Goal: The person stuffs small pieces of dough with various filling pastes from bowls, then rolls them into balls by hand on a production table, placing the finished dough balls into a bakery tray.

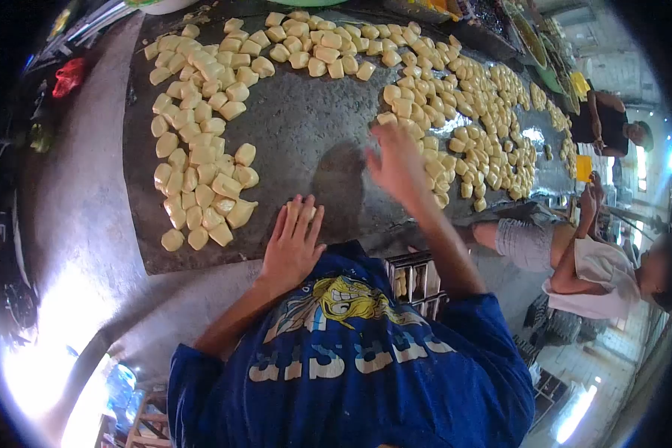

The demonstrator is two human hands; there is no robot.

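Observation:
A large dark flat slab point(306, 142) carries several pale yellow dough pieces. One cluster point(198, 142) lies on its left, and a wider spread point(455, 112) runs along the top and right. My left hand point(295, 239) lies flat on the slab's near edge, fingers apart, over one pale piece point(303, 210). My right hand point(396, 160) hovers blurred above the slab with spread fingers, just below a piece point(387, 118) at the edge of the right spread. Nothing shows in its grasp. My blue printed shirt point(351, 366) fills the bottom of the view.
A metal grid mould point(418, 278) sits by my right forearm. To the right, a person in a white top and grey shorts point(597, 276) sits close to the slab. Another person in a black top point(612, 123) is farther back. A red object point(69, 75) lies at far left.

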